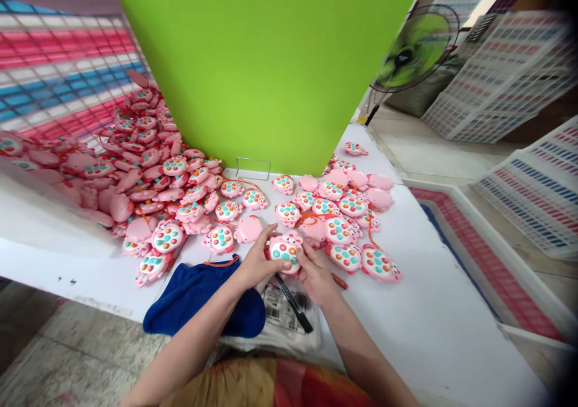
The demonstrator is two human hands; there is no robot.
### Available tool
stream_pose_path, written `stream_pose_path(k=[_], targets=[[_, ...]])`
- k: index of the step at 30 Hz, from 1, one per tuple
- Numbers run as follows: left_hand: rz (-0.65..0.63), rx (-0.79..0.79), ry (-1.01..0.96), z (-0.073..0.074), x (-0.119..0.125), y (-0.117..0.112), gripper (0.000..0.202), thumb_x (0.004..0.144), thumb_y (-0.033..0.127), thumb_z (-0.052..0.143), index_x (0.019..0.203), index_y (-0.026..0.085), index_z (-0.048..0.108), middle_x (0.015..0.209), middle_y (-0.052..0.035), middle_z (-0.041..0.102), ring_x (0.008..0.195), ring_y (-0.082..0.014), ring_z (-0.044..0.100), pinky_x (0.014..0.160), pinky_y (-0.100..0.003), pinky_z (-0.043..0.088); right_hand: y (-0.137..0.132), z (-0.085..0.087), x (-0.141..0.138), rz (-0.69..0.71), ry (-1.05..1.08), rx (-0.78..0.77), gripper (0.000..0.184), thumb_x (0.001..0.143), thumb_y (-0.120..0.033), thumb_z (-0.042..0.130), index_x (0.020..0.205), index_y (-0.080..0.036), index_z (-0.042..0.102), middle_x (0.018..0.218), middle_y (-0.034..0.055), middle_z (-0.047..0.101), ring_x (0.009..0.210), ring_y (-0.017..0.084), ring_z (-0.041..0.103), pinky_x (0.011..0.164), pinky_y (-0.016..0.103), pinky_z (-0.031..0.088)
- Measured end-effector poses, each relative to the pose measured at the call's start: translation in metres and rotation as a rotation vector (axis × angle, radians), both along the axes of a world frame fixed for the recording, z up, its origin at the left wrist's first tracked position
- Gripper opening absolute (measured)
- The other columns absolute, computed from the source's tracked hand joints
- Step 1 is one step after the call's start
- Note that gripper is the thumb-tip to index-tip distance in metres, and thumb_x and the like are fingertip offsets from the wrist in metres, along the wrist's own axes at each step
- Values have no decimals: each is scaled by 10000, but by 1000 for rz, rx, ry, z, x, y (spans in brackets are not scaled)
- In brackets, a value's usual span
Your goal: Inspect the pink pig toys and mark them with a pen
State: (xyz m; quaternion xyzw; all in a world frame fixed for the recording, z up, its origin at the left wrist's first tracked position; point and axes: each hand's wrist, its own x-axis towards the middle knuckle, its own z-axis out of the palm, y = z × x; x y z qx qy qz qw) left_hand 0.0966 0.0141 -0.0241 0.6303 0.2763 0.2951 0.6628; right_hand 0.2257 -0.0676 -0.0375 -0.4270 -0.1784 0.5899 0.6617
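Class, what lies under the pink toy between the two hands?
Part of a printed packet and a black pen show below the toy, which the left hand and right hand hold. The toy's underside and whatever lies directly beneath it are covered.

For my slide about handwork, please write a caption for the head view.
Left hand and right hand hold a pink toy above a white table strewn with similar toys.

A black fan (403, 58) stands beyond a green panel (271, 76).
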Motion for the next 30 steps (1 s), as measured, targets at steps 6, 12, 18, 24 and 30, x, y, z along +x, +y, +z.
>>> stream_pose_path(k=[6, 12, 18, 24, 30], targets=[[-102, -166, -90, 8, -6, -5, 1094, 550, 259, 861, 1455, 244, 246, 1262, -104, 484, 1027, -219, 570, 871, -329, 492, -4, 2, -2, 26, -248, 34, 427, 757, -381, 702, 1155, -268, 600, 1099, 9, 665, 930, 164, 633, 793, 261, 533], [-109, -111, 1, 8, -3, -9, 1092, 578, 251, 838, 1469, 244, 206, 1239, -96, 500, 935, -186, 589, 810, -305, 511, -5, 0, 1, -31, -227, -33, 419, 744, -447, 704, 1116, -274, 622, 1090, 9, 672, 977, 183, 635, 839, 294, 534], [-107, -58, 9, 2, -1, -5, 1074, 626, 302, 816, 1476, 264, 161, 1293, -116, 466, 980, -211, 598, 827, -338, 522, -1, 3, 1, -53, -10, -57, 420, 715, -466, 732, 1069, -264, 632, 1066, 34, 687, 986, 215, 652, 773, 341, 582], [143, 563, 360, -3, -12, 36, 611, 817, 329, 632, 1365, 194, 397, 1381, -163, 429, 1240, -285, 454, 1019, -471, 398, 14, 10, 42, -335, 83, 39, 300, 727, -385, 732, 996, -287, 641, 1105, -14, 680, 1031, 178, 639, 816, 358, 578], [184, 806, 755, -35, -18, 71, 658, 700, 234, 710, 1309, 159, 474, 1419, -187, 400, 1336, -388, 311, 1064, -599, 265, 13, 3, 47, -309, 117, 28, 369, 694, -382, 754, 1027, -250, 665, 1179, 45, 658, 1107, 206, 618, 974, 366, 490]])
